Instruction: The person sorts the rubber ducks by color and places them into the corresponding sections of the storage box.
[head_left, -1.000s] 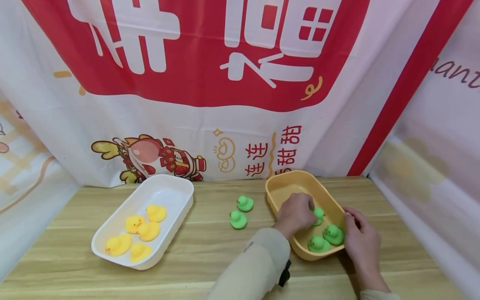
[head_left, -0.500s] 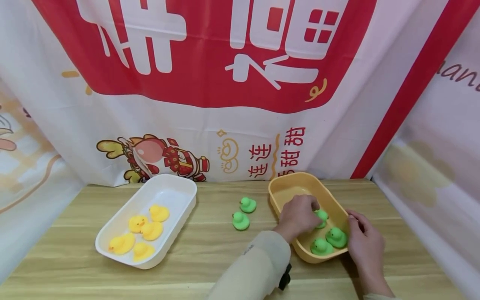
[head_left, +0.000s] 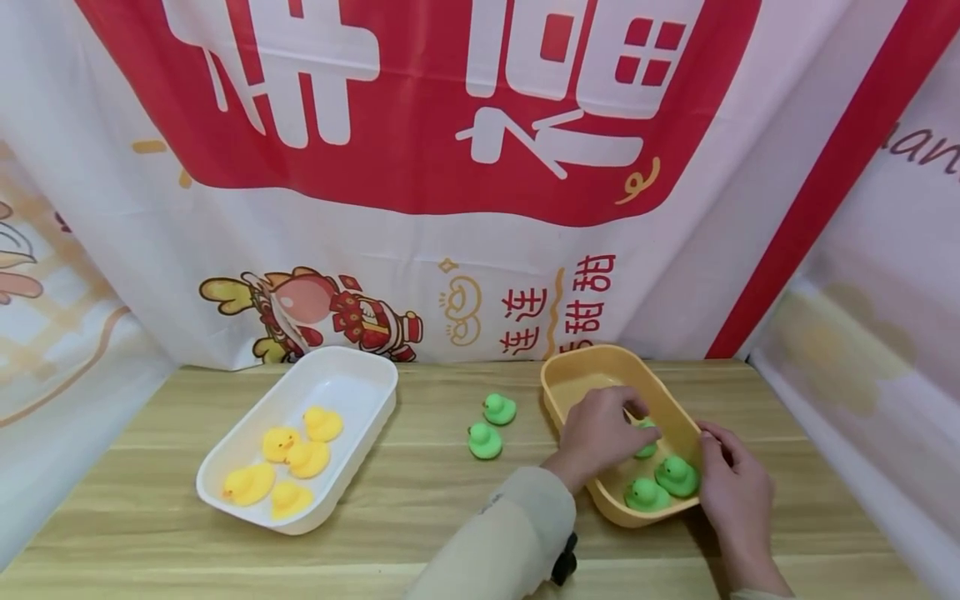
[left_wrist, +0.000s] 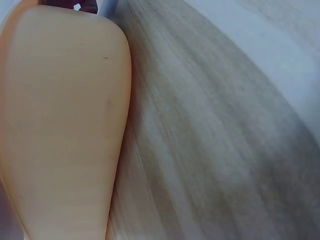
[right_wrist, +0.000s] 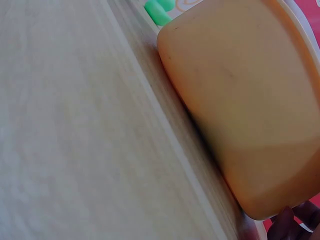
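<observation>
My left hand (head_left: pixel 603 429) reaches over the orange tray (head_left: pixel 577 371), its finger and thumb pinching a green toy duck (head_left: pixel 645 448), mostly hidden beneath them. Two more green ducks, one (head_left: pixel 678 477) beside the other (head_left: pixel 648 495), sit in the tray's near end. At the tray's right rim, my right hand (head_left: pixel 738 492) grips the edge. Its outer wall shows close up in the left wrist view, as tray side (left_wrist: pixel 65 110), and fills much of the right wrist view as a tray wall (right_wrist: pixel 240 95).
Left of the orange tray, two green ducks lie on the wooden table (head_left: pixel 420 500), one (head_left: pixel 498 408) behind the other (head_left: pixel 485 441). A white tray (head_left: pixel 356 375) with several yellow ducks (head_left: pixel 307 458) stands further left. Printed cloth (head_left: pixel 450 233) hangs behind.
The head view has shifted slightly. My left hand's fingertips have moved a little right, covering more of the green duck. My right hand stays on the tray rim.
</observation>
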